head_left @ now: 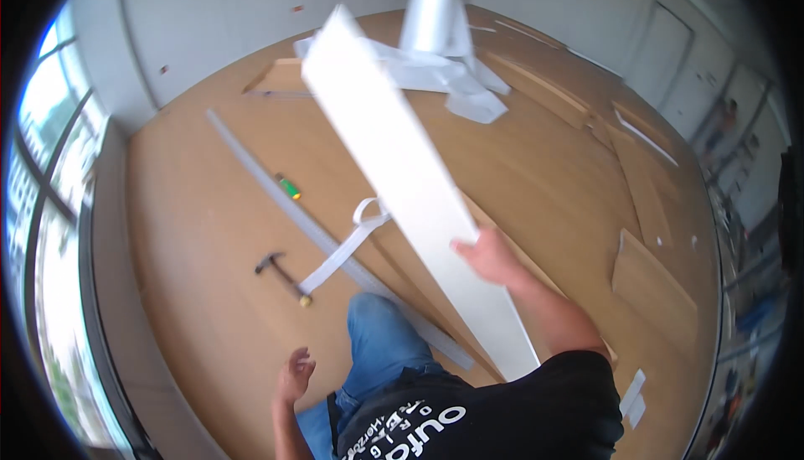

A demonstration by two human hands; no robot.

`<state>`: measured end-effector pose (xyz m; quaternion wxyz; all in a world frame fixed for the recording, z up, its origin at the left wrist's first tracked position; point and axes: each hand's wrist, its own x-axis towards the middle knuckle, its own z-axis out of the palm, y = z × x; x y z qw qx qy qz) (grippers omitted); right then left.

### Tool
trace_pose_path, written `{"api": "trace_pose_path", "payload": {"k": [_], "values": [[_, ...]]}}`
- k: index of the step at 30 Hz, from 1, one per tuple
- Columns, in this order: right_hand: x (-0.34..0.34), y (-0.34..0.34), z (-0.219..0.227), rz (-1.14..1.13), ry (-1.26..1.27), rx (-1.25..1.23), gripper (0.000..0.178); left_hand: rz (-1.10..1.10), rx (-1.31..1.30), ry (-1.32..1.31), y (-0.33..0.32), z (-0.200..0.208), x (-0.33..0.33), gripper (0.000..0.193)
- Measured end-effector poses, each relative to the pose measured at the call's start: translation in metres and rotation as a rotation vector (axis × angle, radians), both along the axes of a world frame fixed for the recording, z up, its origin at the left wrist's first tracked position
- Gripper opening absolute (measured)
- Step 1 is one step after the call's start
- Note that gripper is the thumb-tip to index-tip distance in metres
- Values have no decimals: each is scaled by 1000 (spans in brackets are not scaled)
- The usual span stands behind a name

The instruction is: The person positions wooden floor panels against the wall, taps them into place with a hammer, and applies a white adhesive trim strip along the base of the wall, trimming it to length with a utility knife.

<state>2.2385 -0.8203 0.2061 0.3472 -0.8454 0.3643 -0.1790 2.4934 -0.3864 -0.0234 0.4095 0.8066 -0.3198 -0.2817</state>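
A long white board (402, 158) slants up from beside my right hip toward the far side of the room. My right hand (494, 257) grips its right edge, the thumb lying on the white face and the other fingers hidden behind. My left hand (295, 374) hangs low by my left knee, its fingers loosely bent and apart, with nothing in it. Nearest to that hand, a hammer (285, 279) lies on the brown floor covering. A white strip (343, 255) with a curled end runs between the hammer and the board.
Left of the board lies a long grey strip (251, 154), with a small green-handled tool (289, 186) beside it. Crumpled white wrapping (476, 100) lies at the back. Cardboard pieces (653, 280) are on the right, and a window wall (59, 158) stands at left.
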Motion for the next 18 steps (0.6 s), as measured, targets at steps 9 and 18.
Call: {"api": "trace_pose_path", "payload": {"k": [9, 18], "values": [[-16, 22, 209, 164, -959, -199, 42, -8, -222, 37, 47, 104, -62, 46], [96, 162, 128, 630, -898, 144, 40, 124, -842, 527, 59, 168, -138, 83]]}}
